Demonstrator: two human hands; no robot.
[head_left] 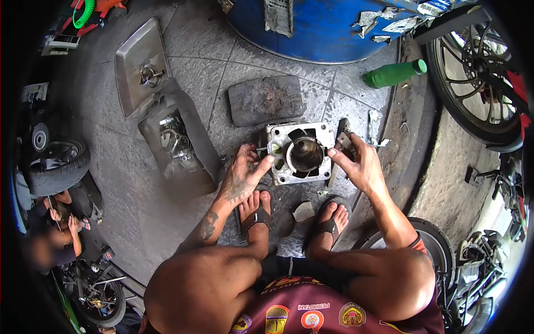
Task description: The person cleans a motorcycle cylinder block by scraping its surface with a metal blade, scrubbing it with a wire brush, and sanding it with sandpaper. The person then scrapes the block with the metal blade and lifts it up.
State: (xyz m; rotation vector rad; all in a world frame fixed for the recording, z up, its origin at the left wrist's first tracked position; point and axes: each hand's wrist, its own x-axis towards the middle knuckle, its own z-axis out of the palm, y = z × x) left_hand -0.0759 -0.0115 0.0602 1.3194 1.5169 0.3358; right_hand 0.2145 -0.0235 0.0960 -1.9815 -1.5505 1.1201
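Observation:
A metal engine cylinder block (282,172) with a round bore, where a dark domed part shows inside, sits in front of my feet. My left hand (240,173) grips its left side, thumb at the top edge and fingers curled beside it. On the other side, my right hand (362,167) has its thumb on the block's right edge; its fingers bend down the side, partly hidden. Close to those right fingers lies a dark narrow metal piece (344,127). Just beyond the block rests a worn dark slab (266,101).
To the left stand a metal tray (127,67) and a cut-open container (197,181) with metal parts. A green bottle (392,74) lies near a blue drum (317,39). A motorcycle wheel (445,94) is at right. Another person (55,239) works at far left.

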